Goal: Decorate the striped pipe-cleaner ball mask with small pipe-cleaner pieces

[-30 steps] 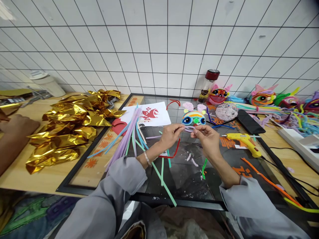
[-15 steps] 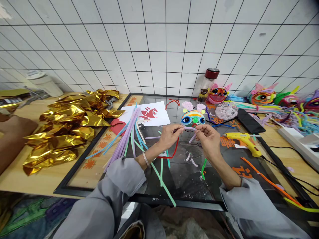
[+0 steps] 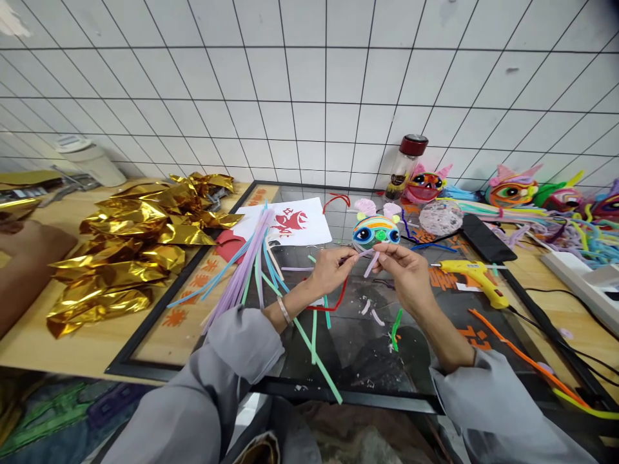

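Observation:
My left hand [image 3: 333,269] and my right hand [image 3: 405,270] meet over the dark glass work board [image 3: 358,341]. Both pinch a thin lilac pipe cleaner [image 3: 370,261], whose loose end hangs down between them. Just beyond my fingers stands a small striped craft head [image 3: 376,230] with big blue eyes and pink ears. A fan of lilac, blue and green pipe cleaners [image 3: 251,264] lies to the left of my left hand. A bent red pipe cleaner [image 3: 338,296] lies under my left wrist.
A yellow glue gun [image 3: 476,276] lies right of my right hand, cable trailing. Crumpled gold foil [image 3: 135,238] covers the left table; another person's arm [image 3: 24,264] rests at the far left. White paper with a red cut-out [image 3: 289,221], a jar [image 3: 405,164] and finished craft heads [image 3: 512,187] stand behind.
My hands have shifted slightly toward me and lower, away from the striped head. The lilac pipe cleaner's end now hangs down between my fingers.

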